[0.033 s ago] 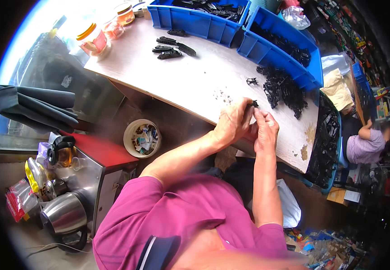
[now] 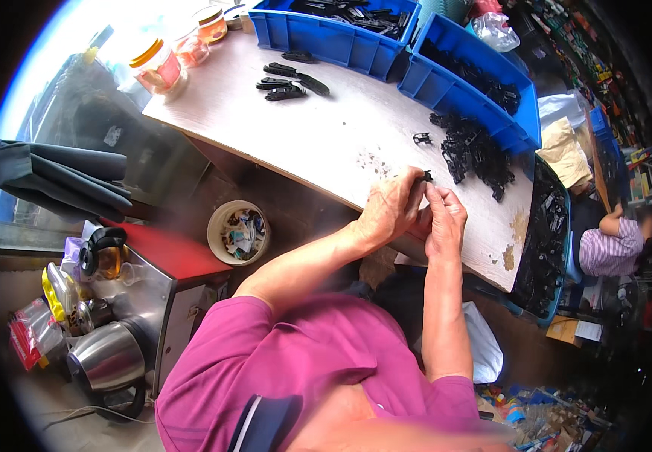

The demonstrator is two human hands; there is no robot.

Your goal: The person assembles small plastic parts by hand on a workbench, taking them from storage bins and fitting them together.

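Both hands meet over the near edge of the pale table. My left hand (image 2: 391, 205) is closed, its fingers curled round a small black plastic part (image 2: 426, 175) whose tip shows above the fingertips. Close against it, my right hand (image 2: 445, 220) is pinched, thumb and fingers pressed together at the same part; what lies between the fingers is mostly hidden. Just beyond the hands, one similar black piece (image 2: 421, 138) lies alone. A heap of such black parts (image 2: 476, 154) spreads to its right.
Two blue bins (image 2: 326, 39) of black parts line the table's (image 2: 213, 105) far side. Several long black pieces (image 2: 284, 90) lie at the left, near lidded jars (image 2: 156, 68). A waste bucket (image 2: 238, 232) stands below. Another person (image 2: 612, 242) is at the far right.
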